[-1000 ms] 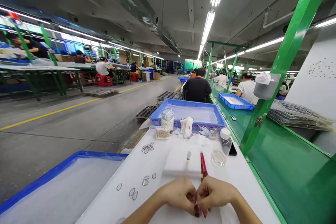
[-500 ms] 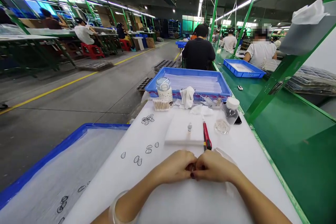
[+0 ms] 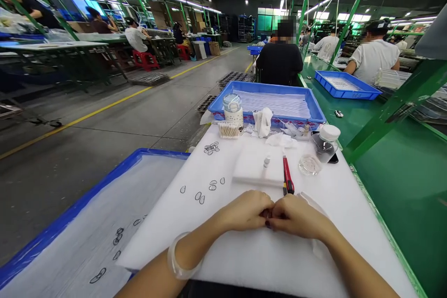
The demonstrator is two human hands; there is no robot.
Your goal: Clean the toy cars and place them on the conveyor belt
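Note:
My left hand (image 3: 246, 209) and my right hand (image 3: 298, 216) meet over the white foam-covered table (image 3: 240, 256). Both are closed, fingertips pinched together; whatever lies between them is hidden. A red utility knife (image 3: 287, 174) lies just beyond my right hand. Past my left hand is a white foam block (image 3: 247, 167) with a tiny bottle (image 3: 267, 162) on it. Several thin black oval loops (image 3: 213, 185) are scattered to the left, and a small heap of similar loops (image 3: 211, 148) sits farther back.
At the table's far end stand a blue tray (image 3: 216, 104), a lidded jar (image 3: 233, 111), cotton swabs (image 3: 229, 130) and crumpled tissue (image 3: 262, 121). On the right are a white-capped bottle (image 3: 327, 144) and a clear round dish (image 3: 310, 165). A lower blue tray (image 3: 70, 223) holds more loops. A green post (image 3: 380, 125) rises at right.
The camera view has shifted, so the scene sits farther right and slightly higher. My hands stay pressed together in much the same pose over the table.

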